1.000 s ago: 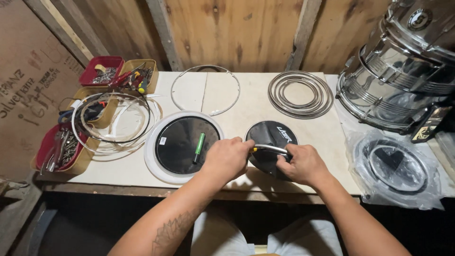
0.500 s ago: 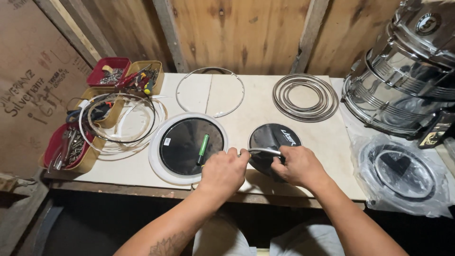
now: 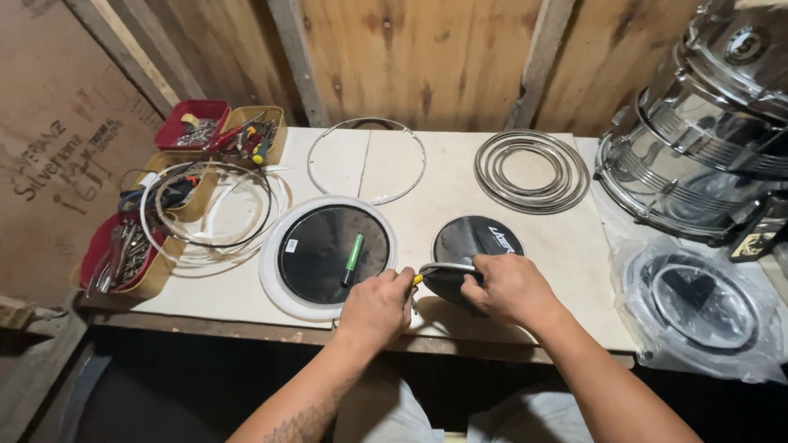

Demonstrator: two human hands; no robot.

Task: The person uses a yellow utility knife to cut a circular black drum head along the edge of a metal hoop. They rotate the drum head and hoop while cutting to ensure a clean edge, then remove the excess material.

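My left hand [image 3: 379, 308] is closed around a small tool with a yellow handle [image 3: 417, 280], its tip at the near rim of a small black drumhead [image 3: 476, 242]. My right hand [image 3: 507, 287] grips that drumhead's metal hoop [image 3: 447, 268] at the near edge and lifts it slightly off the table. To the left lies a larger black drumhead with a wide white rim [image 3: 328, 254], and a green marker [image 3: 353, 256] rests on it.
A thin metal hoop [image 3: 367, 160] and a stack of chrome hoops [image 3: 532, 171] lie at the back of the wooden table [image 3: 574, 262]. Red and yellow bins of tools [image 3: 222, 131] and clear rings [image 3: 209, 209] sit left. Chrome drum shells [image 3: 698, 139] and a bagged drumhead [image 3: 698, 303] stand right.
Both hands stay on the small drumhead's near edge. The view has shifted slightly; my hands have moved a little closer together on the hoop.
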